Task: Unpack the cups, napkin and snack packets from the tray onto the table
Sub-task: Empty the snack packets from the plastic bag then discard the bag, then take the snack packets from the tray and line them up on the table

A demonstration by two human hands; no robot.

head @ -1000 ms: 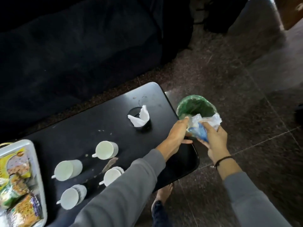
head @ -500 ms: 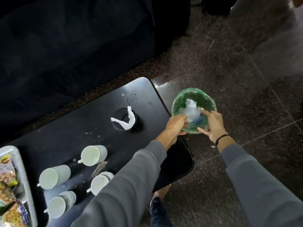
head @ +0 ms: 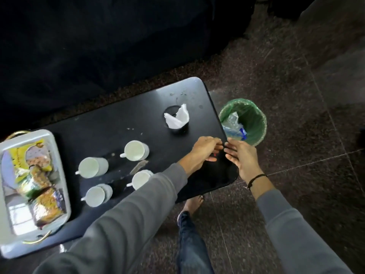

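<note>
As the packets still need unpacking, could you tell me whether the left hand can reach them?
Probably yes: the left hand is empty, and only low cups lie between it and the packets in the tray, so it could pass above them.

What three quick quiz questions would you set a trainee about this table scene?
1. How many white cups are on the table? A) two B) four C) six
2. True or false: the snack packets have already been taken out of the tray.
3. Fill in the blank: the crumpled plastic wrapper lies in the green-lined ____ on the floor beside the table.

Key: 1) B. 2) False, they lie in the tray. 3) bin.
</note>
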